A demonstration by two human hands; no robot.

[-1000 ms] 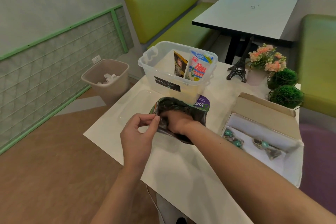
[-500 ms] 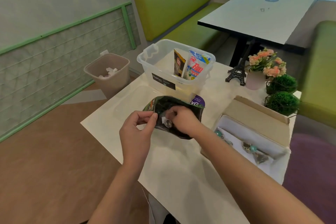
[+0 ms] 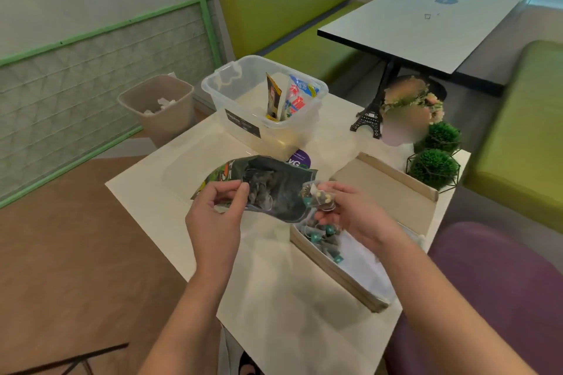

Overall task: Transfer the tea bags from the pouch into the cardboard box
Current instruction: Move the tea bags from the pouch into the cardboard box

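Right hand pinches 1 tea bag above the cardboard box; left hand pinches the pouch rim (mouth open). Risk: its string snagging others, dragging them out.

A clear tub at upper centre holds two packets. Right of it stand a tower model, blurred flowers and two green balls. A bin sits left on the floor.
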